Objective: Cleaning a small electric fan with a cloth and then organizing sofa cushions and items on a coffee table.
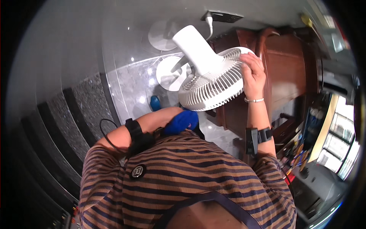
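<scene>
A white electric fan (211,77) is in front of me, its ribbed guard tilted and its cylindrical motor housing (197,45) pointing up and left. Below it, a round white base (168,73) rests on the shiny tiled floor. My right hand (253,71) grips the right rim of the guard, fingers on its back side. My left forearm reaches to the guard's lower left edge, beside bunched blue fabric (183,121). The fabric and guard conceal my left hand, so its grip is unclear.
A dark red-brown wooden cabinet (286,65) stands close on the right. Above the fan, a white plug (209,20) sits in a wall socket, its cord running down. A blue object (155,103), perhaps a slipper, lies on the floor. Dark striped steps (83,111) are at left.
</scene>
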Tool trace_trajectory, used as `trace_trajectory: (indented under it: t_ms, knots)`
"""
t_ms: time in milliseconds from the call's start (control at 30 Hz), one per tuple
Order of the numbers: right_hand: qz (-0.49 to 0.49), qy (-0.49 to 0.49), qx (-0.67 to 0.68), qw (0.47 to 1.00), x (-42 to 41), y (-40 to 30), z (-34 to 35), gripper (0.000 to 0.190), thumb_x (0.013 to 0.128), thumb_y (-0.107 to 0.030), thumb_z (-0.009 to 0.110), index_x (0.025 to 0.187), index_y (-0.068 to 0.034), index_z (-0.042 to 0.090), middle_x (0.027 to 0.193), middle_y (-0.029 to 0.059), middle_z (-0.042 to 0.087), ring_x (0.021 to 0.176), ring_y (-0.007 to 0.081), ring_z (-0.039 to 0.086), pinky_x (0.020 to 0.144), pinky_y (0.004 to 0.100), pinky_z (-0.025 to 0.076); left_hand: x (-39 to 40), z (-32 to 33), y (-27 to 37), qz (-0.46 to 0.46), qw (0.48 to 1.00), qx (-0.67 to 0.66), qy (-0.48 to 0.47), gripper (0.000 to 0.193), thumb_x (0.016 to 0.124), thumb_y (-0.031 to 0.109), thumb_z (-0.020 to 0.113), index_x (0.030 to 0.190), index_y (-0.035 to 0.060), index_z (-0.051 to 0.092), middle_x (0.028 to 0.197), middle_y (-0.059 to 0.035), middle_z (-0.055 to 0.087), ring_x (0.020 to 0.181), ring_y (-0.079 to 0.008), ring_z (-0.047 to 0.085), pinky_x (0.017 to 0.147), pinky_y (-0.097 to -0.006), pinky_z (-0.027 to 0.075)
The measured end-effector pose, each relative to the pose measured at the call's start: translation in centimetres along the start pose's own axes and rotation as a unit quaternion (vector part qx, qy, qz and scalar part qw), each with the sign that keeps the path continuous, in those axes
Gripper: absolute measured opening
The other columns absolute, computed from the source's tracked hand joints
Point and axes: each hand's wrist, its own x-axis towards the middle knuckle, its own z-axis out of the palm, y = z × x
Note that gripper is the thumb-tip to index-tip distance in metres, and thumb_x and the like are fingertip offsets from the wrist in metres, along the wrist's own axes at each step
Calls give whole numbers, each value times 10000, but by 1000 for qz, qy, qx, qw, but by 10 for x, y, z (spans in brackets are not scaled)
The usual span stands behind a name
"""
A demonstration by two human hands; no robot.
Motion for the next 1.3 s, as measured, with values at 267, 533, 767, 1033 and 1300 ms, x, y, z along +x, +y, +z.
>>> trace_trajectory:
  t_ms: [267, 533, 767, 1033, 1300]
  knots:
    - [181, 154, 61, 969, -83, -43, -7, 432, 813, -189, 519, 1186, -2, 409, 1170, 197, 406, 1100, 325, 384, 950, 389, 288, -35, 79, 10, 130, 968, 206, -67, 444, 904, 238, 433, 1281, 42, 306, 1163, -100, 478, 1035, -183, 498, 877, -307, 414]
    - [333, 39, 365, 868, -207, -115, 15, 672, 743, -258, 623, 1308, -71, 310, 1313, 188, 280, 1228, 310, 279, 1006, 380, 240, -24, 119, -20, 101, 960, 254, -59, 605, 920, 377, 337, 1365, 63, 74, 1379, -100, 200, 1268, -185, 216, 1009, -324, 258]
    - [456, 278, 651, 539, -249, -74, 22, 465, 786, -39, 534, 1224, -20, 380, 1061, 81, 521, 924, 140, 512, 820, 266, 416, -29, 162, 24, 477, 485, 705, 202, 429, 771, 125, 631, 1153, 26, 463, 1074, -74, 481, 977, -166, 470, 820, -305, 405]
    - [370, 396, 671, 506, -236, -61, 33, 419, 799, -27, 503, 1206, -56, 407, 1007, 56, 552, 857, 115, 531, 795, 249, 431, 7, 154, 105, 388, 629, 629, 241, 957, 686, 268, 719, 1361, 36, 81, 1348, -214, 214, 1225, -283, 279, 997, -381, 247]
    - [220, 461, 215, 833, -128, -95, 65, 354, 702, -121, 643, 1047, -150, 572, 1090, 97, 443, 1014, 295, 438, 867, 374, 393, 18, 149, 114, 374, 767, 515, 82, 824, 756, 103, 608, 1371, 83, 60, 1286, -176, 337, 1142, -260, 396, 934, -364, 359]
